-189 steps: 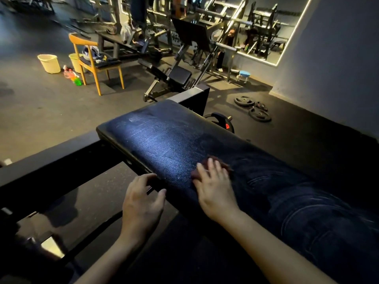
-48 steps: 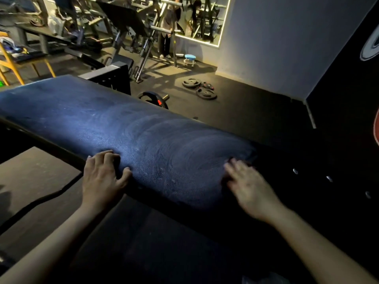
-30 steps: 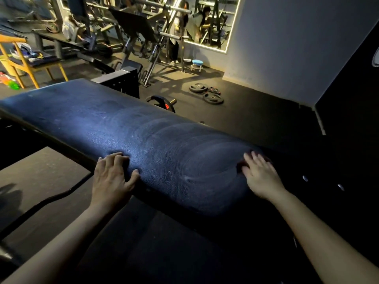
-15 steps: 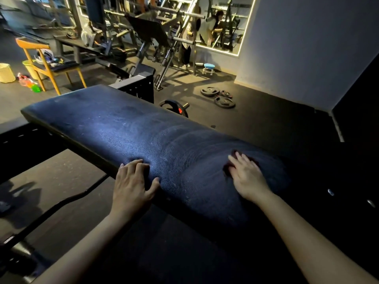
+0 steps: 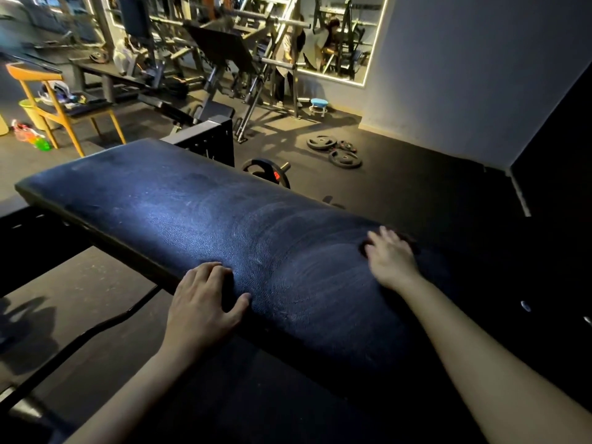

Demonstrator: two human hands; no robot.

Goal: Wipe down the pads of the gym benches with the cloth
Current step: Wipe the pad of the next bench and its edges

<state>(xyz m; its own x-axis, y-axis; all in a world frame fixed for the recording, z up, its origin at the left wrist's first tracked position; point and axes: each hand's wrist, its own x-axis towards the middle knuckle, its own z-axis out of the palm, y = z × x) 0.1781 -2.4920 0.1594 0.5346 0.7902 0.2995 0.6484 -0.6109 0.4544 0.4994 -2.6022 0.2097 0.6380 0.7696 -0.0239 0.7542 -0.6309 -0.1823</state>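
Note:
A long dark blue bench pad (image 5: 198,216) runs from the left edge to the right, streaked with wipe marks. My right hand (image 5: 389,257) lies flat with straight fingers on a dark reddish cloth (image 5: 410,243), pressing it onto the pad's right part. Only the cloth's edges show around the fingers. My left hand (image 5: 205,302) rests on the pad's near edge, fingers over the top and thumb spread to the right.
A black frame (image 5: 205,139) stands behind the pad. Weight plates (image 5: 333,149) lie on the dark floor beyond. A wooden chair (image 5: 61,100) with items, a bucket and bottles are at far left. Gym machines and a mirror fill the back; a grey wall is at right.
My right hand slid the cloth back and forth over the pad's right part and now sits a little farther right. My left hand stayed on the near edge. The view shifted.

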